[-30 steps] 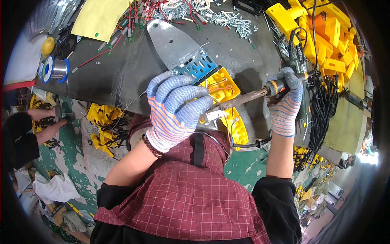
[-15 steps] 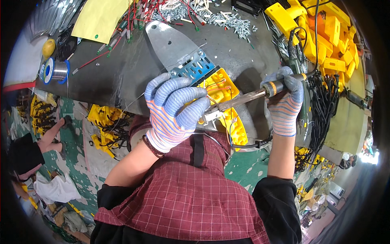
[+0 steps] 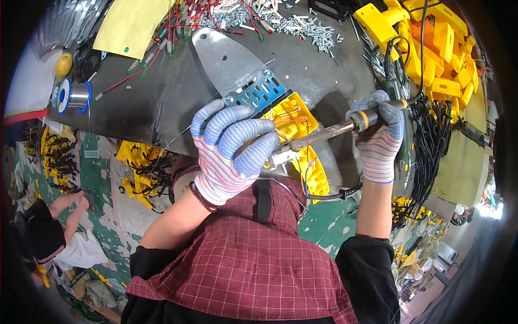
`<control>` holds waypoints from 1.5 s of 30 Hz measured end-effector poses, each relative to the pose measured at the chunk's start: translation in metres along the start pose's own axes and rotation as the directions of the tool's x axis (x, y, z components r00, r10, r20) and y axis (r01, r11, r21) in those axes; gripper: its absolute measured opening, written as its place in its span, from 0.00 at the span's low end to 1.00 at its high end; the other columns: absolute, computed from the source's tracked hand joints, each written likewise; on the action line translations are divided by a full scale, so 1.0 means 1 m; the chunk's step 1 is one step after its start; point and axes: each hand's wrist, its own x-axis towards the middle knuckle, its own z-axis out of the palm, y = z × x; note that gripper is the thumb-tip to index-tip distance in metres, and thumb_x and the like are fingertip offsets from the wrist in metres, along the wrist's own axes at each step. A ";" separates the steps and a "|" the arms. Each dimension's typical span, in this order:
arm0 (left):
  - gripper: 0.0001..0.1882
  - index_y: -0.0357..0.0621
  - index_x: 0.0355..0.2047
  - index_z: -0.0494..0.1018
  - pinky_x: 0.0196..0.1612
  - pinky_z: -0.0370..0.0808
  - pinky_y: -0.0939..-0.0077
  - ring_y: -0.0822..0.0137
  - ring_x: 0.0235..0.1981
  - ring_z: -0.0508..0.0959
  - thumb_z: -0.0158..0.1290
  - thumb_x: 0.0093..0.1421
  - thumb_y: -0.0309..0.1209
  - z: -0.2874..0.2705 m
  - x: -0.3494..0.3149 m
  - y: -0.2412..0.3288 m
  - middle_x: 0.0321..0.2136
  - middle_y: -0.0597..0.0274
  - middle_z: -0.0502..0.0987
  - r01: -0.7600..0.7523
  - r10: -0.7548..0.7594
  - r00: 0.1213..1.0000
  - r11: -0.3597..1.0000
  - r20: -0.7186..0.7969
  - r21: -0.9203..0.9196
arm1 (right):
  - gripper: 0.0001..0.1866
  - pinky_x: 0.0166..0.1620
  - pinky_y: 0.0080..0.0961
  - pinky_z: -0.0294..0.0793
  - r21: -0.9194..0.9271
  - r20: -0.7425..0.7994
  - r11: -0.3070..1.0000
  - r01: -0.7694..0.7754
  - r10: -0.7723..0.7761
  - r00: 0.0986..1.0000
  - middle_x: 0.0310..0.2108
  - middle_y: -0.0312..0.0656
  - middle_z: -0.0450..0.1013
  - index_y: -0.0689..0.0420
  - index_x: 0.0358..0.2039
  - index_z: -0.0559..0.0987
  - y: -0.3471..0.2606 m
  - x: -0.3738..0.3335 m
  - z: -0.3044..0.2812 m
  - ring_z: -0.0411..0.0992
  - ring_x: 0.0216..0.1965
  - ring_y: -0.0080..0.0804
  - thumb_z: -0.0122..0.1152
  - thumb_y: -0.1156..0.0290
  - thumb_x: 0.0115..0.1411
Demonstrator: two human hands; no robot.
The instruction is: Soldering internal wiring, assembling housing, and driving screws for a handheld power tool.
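My right hand (image 3: pixel 377 141), in a striped knit glove, grips a soldering iron (image 3: pixel 330 131) by its dark handle. The iron's metal barrel points down and left to the fingertips of my left hand (image 3: pixel 226 143). That gloved hand pinches a small whitish metal part (image 3: pixel 281 160) between thumb and fingers, and the iron's tip is at or very near it; contact is hard to tell. Behind and below the part lies an opened yellow plastic housing (image 3: pixel 295 116) with thin wires inside and a black cord. A blue slotted bracket (image 3: pixel 264 93) on a grey metal plate (image 3: pixel 224 56) adjoins the housing.
Screws (image 3: pixel 302 29) lie heaped at the far edge beside red-wired parts (image 3: pixel 162 46). Yellow housings (image 3: pixel 442 48) pile up at the far right, above black cords (image 3: pixel 431 135). A solder wire spool (image 3: pixel 80 98) stands at the left. Another person's legs (image 3: pixel 70 216) show lower left.
My hands, the soldering iron and the small part have hardly moved. At the lower left, the other person's legs have shifted.
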 end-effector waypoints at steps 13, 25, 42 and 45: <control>0.14 0.61 0.33 0.75 0.55 0.65 0.56 0.65 0.47 0.72 0.60 0.44 0.31 0.002 0.000 -0.001 0.40 0.75 0.74 -0.010 0.010 1.000 1.000 0.000 -0.003 | 0.13 0.41 0.35 0.71 -0.010 0.012 0.999 0.040 -0.040 0.999 0.28 0.38 0.72 0.56 0.35 0.73 0.001 0.000 0.000 0.71 0.32 0.35 0.64 0.66 0.52; 0.09 0.49 0.35 0.77 0.48 0.69 0.61 0.58 0.36 0.75 0.60 0.52 0.28 -0.023 0.014 -0.002 0.32 0.63 0.78 0.162 -0.137 0.980 0.971 0.145 -0.178 | 0.13 0.39 0.34 0.72 -0.072 0.033 0.991 0.109 -0.107 0.994 0.27 0.39 0.70 0.57 0.34 0.72 0.004 0.001 0.003 0.71 0.30 0.36 0.63 0.66 0.51; 0.12 0.34 0.40 0.78 0.40 0.76 0.78 0.74 0.34 0.79 0.58 0.58 0.29 -0.045 0.090 -0.016 0.32 0.59 0.80 0.957 -0.255 0.188 0.267 0.949 -0.117 | 0.13 0.38 0.33 0.74 -0.083 0.060 0.988 0.128 -0.124 0.990 0.27 0.39 0.70 0.58 0.34 0.71 -0.001 -0.001 0.007 0.72 0.29 0.36 0.63 0.68 0.51; 0.12 0.34 0.39 0.78 0.39 0.76 0.78 0.74 0.34 0.78 0.59 0.57 0.29 -0.046 0.088 -0.016 0.32 0.60 0.80 0.960 -0.249 0.216 0.232 0.944 -0.158 | 0.13 0.38 0.33 0.74 -0.063 0.059 0.992 0.111 -0.107 0.992 0.27 0.39 0.70 0.58 0.34 0.71 -0.001 -0.001 0.008 0.71 0.29 0.36 0.63 0.68 0.51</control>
